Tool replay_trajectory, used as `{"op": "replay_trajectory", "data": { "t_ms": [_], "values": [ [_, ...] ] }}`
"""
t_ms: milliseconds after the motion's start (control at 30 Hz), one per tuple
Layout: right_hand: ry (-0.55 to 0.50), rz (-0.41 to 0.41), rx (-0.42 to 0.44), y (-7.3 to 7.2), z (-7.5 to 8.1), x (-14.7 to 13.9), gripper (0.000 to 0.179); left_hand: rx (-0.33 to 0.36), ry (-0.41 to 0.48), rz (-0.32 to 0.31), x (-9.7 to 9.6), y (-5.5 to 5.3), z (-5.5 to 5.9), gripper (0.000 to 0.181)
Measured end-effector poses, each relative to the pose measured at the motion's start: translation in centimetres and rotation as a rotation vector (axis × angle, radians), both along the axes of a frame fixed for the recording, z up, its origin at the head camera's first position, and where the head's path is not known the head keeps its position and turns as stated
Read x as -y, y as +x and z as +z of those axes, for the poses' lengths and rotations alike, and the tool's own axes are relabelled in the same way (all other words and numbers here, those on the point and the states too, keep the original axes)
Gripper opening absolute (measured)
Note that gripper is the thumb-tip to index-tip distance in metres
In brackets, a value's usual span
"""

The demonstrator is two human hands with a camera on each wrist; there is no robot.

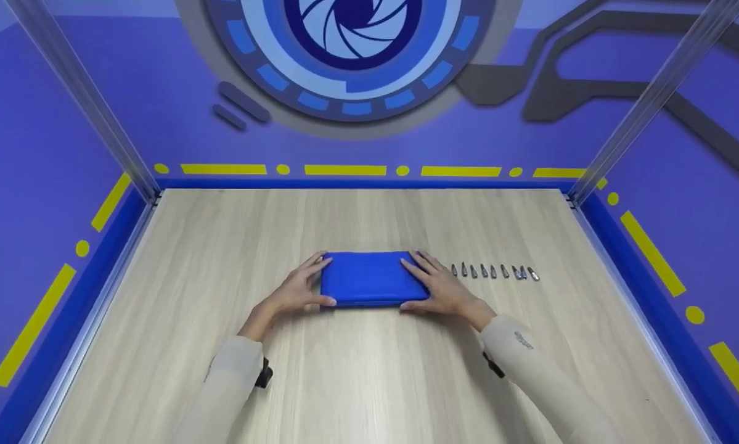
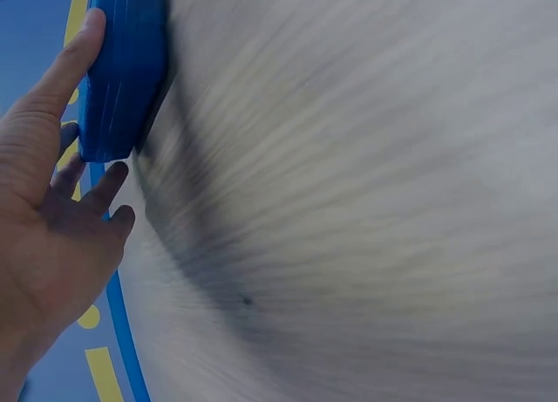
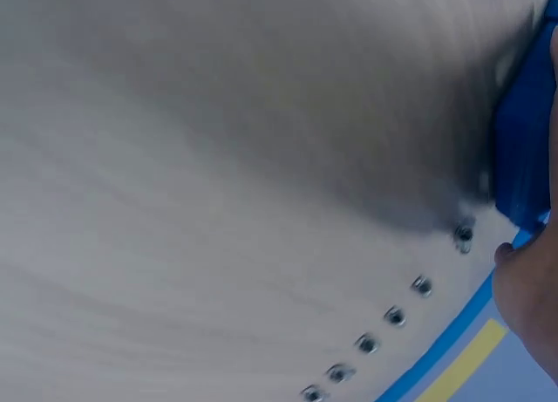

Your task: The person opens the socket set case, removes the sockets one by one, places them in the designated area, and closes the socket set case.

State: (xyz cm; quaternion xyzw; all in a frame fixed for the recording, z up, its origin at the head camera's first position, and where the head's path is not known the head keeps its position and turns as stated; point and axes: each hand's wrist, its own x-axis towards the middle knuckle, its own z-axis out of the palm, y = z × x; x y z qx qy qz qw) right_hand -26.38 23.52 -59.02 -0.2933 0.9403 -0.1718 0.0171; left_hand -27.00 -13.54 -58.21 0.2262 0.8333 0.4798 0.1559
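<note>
A flat, closed blue plastic case [image 1: 369, 280] lies in the middle of the head view, its long side facing me. My left hand [image 1: 296, 288] grips its left end, thumb at the front edge and fingers toward the back corner. At the right end my right hand [image 1: 446, 288] holds the case, with the thumb along the front edge and the fingers spread over the top. In the left wrist view the thumb presses the side of the case [image 2: 131, 71]. Only a part of the right hand [image 3: 532, 289] shows beside the case in the right wrist view.
Several small metal screwdriver bits [image 1: 494, 271] stand in a row on the wooden table [image 1: 369, 382], just right of my right hand. Blue panels with yellow marks [image 1: 344, 169] and metal posts [image 1: 92, 92] border the table at the back and sides.
</note>
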Motion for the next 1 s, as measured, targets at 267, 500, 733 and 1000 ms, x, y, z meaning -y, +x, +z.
{"op": "replay_trajectory", "data": {
  "t_ms": [267,500,733,1000],
  "values": [
    [0.048,-0.021,0.018,0.4,0.9,-3.3,0.091,-0.233,-0.294,-0.035,1.5,0.4,0.6,0.089],
    [0.056,-0.087,-0.069,0.0,1.8,-7.3,0.079,-0.338,-0.43,0.021,3.1,0.2,1.6,0.098],
    [0.115,-0.23,-0.046,-0.6,3.8,-12.0,0.078,-0.432,-0.494,0.155,5.7,-0.8,2.9,0.103],
    [0.197,-0.323,0.005,-1.6,7.1,-15.8,0.08,-0.509,-0.6,0.298,9.2,-2.3,3.4,0.1]
  ]
}}
